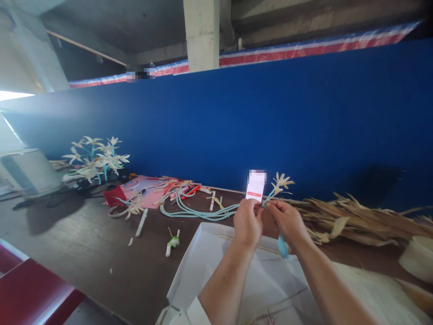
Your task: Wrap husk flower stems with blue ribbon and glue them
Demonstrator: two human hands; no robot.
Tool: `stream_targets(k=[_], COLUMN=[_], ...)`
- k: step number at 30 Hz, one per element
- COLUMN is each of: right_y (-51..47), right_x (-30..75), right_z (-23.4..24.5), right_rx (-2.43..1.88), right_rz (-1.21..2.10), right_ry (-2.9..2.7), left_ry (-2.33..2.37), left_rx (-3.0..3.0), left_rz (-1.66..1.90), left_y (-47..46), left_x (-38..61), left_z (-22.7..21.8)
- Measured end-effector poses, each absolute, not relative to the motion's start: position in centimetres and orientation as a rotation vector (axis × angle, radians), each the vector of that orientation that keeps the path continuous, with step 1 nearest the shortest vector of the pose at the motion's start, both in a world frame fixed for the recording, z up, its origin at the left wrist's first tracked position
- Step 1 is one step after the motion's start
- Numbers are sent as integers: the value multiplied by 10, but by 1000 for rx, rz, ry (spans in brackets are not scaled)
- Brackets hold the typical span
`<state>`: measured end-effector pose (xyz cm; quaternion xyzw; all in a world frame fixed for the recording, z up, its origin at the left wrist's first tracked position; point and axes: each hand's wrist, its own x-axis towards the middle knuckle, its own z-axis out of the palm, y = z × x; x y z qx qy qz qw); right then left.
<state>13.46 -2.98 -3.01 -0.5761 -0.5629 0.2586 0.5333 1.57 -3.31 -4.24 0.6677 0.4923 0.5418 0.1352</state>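
Over a white box lid, my left hand and my right hand meet with their fingers closed on the light-blue stem of a cream flower. The flower looks made of dried husk and points up to the right. Below my right hand hangs a light-blue strip; its upper part is hidden by the fingers. A lit phone shows just behind my left hand. Long light-blue tubes or cords lie looped on the table left of it.
The white box lid lies under my forearms. Dried husks pile up at right, near a white tub. Finished-looking cream flowers stand far left. Pink paper, scraps and a white roll lie on the dark table.
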Motion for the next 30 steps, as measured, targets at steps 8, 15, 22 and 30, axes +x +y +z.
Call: stream_targets(k=[8, 15, 22, 30], right_y=[-33, -34, -32, -33], right_x=[131, 131, 135, 133], right_z=[-28, -27, -29, -28], right_rx=[-1365, -1371, -1255, -1062], right_rz=[661, 644, 776, 1085], right_ry=[-1323, -1329, -1305, -1212], left_ry=[1545, 1456, 1038, 659], left_rx=[2024, 1783, 1247, 864], left_rz=[1545, 1502, 1365, 1240], left_y=[-41, -31, -19, -23], left_x=[14, 13, 15, 16], left_z=[-37, -38, -41, -38])
